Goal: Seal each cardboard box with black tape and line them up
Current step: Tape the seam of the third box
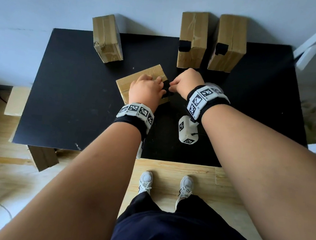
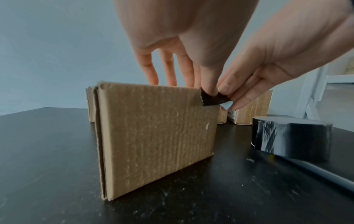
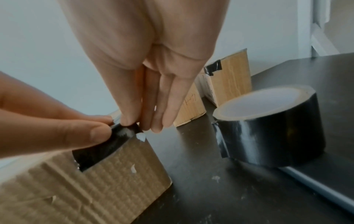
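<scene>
A brown cardboard box (image 1: 149,72) (image 2: 153,136) (image 3: 105,189) stands mid-table. A short black tape strip (image 1: 167,86) (image 2: 212,101) (image 3: 99,153) runs over its right top corner. My left hand (image 1: 160,86) (image 2: 191,84) (image 3: 103,125) lies over the box top and pinches the strip at the corner with thumb and forefinger. My right hand (image 1: 173,83) (image 2: 226,94) (image 3: 134,122) pinches the strip's free end. The black tape roll (image 2: 291,136) (image 3: 272,136) lies flat just right of the box, hidden under my right wrist in the head view.
Two boxes (image 1: 192,39) (image 1: 229,42) bearing black tape stand side by side at the back right of the black table (image 1: 70,94). An untaped box (image 1: 107,38) stands back left. More cardboard (image 1: 17,101) sits below the table's left side; a white frame (image 1: 315,37) is at the right.
</scene>
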